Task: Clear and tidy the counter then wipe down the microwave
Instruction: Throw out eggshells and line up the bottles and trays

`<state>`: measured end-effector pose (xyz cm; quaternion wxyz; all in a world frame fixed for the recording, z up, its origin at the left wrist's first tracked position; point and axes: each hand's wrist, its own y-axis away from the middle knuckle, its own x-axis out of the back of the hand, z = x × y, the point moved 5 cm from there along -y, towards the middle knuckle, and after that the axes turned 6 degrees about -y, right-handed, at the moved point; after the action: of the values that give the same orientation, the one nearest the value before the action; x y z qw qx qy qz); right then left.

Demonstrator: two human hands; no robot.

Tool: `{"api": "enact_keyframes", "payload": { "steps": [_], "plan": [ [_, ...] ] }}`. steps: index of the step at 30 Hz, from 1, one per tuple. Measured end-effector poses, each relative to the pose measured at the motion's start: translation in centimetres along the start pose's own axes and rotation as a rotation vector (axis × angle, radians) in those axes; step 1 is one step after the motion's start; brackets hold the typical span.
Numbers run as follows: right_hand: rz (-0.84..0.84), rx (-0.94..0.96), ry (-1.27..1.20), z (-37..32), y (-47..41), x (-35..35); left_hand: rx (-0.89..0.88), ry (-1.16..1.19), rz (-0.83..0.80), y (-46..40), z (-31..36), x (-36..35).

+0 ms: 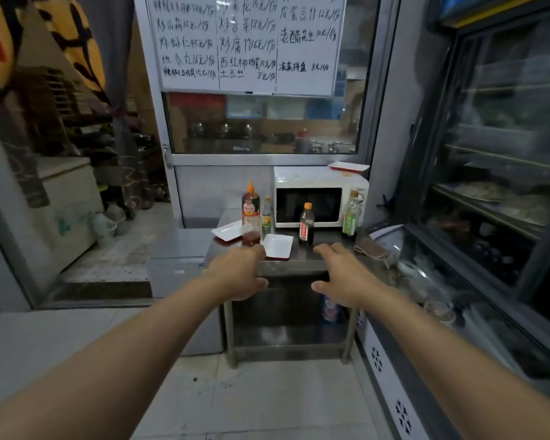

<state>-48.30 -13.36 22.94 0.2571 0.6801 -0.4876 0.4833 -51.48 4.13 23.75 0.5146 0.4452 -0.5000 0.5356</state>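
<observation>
the whiteboard [246,42] above the microwave [311,198] carries a handwritten menu in black marker with prices per portion. legible lines include 炒虾仁 45元/份, 炒腐竹 16元/份, 老醋花生 10元/份, 凉菜拼盘 8元/份, and, at the bottom of the middle column, 土豆 with 8元/份. other rows end in 16元, 15元, 18元 and 12元, their dish names too scrawled to read. labels on the bottles in front of the microwave are too small to make out.

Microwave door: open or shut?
Shut: the microwave door lies flush with its white front, dark window facing out.
</observation>
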Motion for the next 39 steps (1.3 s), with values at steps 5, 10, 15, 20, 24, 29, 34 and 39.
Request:
{"api": "enact_keyframes", "payload": {
  "steps": [5,10,15,20,24,29,34,39],
  "plan": [
    [-0.001,-0.007,-0.005,2.3,-7.5,-1.3,-0.001,0.014,0.002,-7.3,-2.2,-1.6],
    [0.003,-0.017,-0.033,6.5,-15.8,-1.6,0.013,0.047,0.002,-16.4,-3.5,-3.8],
    [-0.013,-0.024,-0.061,10.6,-23.8,-1.4,0.020,0.059,0.003,-25.4,-3.4,-5.1],
    [-0.017,-0.045,-0.088,14.4,-29.4,-1.6,0.013,0.096,-0.042,-32.6,-2.9,-7.5],
    [-0.006,-0.083,-0.074,17.4,-33.3,-1.6,-0.028,0.106,-0.056,-37.7,-2.6,-8.9],
    [0.010,-0.155,-0.040,21.2,-38.7,-1.8,-0.103,0.126,-0.072,-45.2,-2.8,-11.0],
    [0.039,-0.237,-0.068,24.1,-43.7,-2.7,-0.157,0.208,-0.117,-52.2,-3.4,-13.4],
    [0.069,-0.300,-0.124,27.2,-47.0,-4.0,-0.155,0.254,-0.139,-58.4,-4.2,-16.2]
  ]
}}
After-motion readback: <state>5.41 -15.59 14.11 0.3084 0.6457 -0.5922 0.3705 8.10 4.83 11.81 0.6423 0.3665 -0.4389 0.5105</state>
